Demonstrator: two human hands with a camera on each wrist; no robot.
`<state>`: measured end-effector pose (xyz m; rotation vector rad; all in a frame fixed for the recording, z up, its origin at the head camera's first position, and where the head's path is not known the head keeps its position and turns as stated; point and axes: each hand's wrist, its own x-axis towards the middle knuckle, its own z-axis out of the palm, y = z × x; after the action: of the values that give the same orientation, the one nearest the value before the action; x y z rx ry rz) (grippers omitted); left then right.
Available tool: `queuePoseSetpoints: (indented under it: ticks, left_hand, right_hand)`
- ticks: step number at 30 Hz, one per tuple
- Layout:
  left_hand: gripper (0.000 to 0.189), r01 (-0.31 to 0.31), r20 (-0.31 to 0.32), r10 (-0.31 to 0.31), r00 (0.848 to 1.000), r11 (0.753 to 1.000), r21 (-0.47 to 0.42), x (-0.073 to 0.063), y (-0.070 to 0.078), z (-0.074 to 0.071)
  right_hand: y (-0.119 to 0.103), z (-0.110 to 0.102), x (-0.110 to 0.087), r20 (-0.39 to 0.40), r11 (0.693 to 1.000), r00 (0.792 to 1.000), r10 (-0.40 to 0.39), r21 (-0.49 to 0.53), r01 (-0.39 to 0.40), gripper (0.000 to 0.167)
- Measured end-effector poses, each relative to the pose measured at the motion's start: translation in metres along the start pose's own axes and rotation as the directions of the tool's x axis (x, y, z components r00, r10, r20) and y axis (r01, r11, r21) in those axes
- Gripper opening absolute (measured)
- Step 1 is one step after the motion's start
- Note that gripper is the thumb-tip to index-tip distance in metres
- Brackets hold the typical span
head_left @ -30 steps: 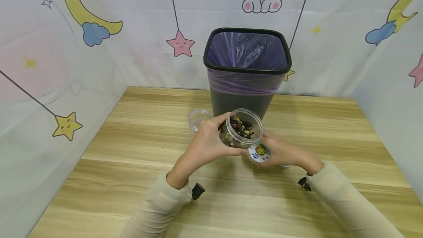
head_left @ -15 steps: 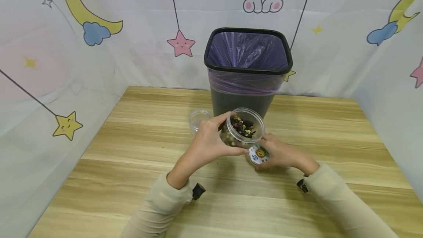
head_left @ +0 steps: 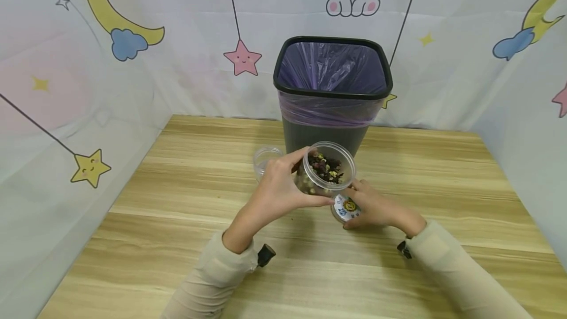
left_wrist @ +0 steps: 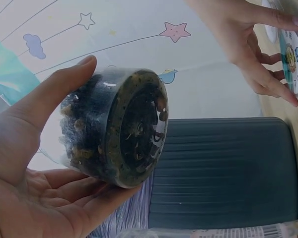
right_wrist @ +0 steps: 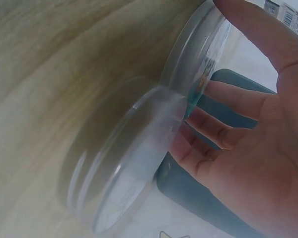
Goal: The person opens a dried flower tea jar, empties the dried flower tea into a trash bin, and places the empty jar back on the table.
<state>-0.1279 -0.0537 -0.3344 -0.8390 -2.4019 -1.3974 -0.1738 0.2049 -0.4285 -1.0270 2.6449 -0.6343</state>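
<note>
My left hand [head_left: 281, 186] grips a clear plastic jar [head_left: 312, 186] around its side, thumb on one side and fingers on the other. The jar has no lid on; its mouth tips toward the head camera, showing dark dried flowers and yellow buds inside. Below and right of it, my right hand [head_left: 383, 210] holds a round lid [head_left: 343, 209] with a printed cartoon label by its edge, low over the table. In the right wrist view, a second clear lid [right_wrist: 121, 158] lies beside the first; my right hand hides it in the head view.
A dark bin [head_left: 325, 134] lined with a purple bag stands behind the hands at the back of the wooden table [head_left: 199, 171]. Left of it sits another clear container [head_left: 267, 159], partly covered by my left hand. Printed cloth walls [head_left: 190, 38] enclose the table.
My right hand has shifted slightly left and now covers more of the labelled lid. The jar in my left hand has risen a little, with its mouth still facing the camera.
</note>
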Motion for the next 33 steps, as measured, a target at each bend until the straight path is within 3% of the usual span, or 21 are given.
queuePoseSetpoints:
  ticks: [8, 16, 21, 26, 33]
  left_hand:
    - [0.085, -0.024, -0.023, 0.025, 0.999, 0.998, 0.050, 0.000, 0.000, -0.006]
    - [0.082, -0.012, -0.041, 0.015, 0.999, 0.997, 0.075, 0.002, 0.004, -0.013]
    - [0.083, 0.021, -0.070, -0.016, 0.997, 0.998, 0.063, 0.004, 0.004, -0.020]
    - [0.086, 0.035, -0.109, -0.031, 0.994, 0.999, 0.034, 0.006, 0.003, -0.029]
    - [0.088, 0.029, -0.147, -0.023, 0.989, 0.999, 0.035, 0.014, 0.000, -0.039]
  right_hand:
    - [0.002, 0.000, -0.003, -0.040, 0.999, 0.998, -0.048, 0.006, 0.048, 0.087]
    - [0.006, -0.010, -0.010, -0.091, 0.989, 0.996, -0.003, 0.144, 0.017, 0.069]
    - [0.014, -0.020, -0.017, -0.184, 0.976, 0.983, 0.022, 0.216, 0.019, 0.061]
    - [0.019, -0.038, -0.021, -0.265, 0.982, 0.963, 0.050, 0.188, 0.000, 0.054]
    - [0.017, -0.077, -0.025, -0.302, 0.973, 0.946, 0.120, 0.223, -0.053, 0.056]
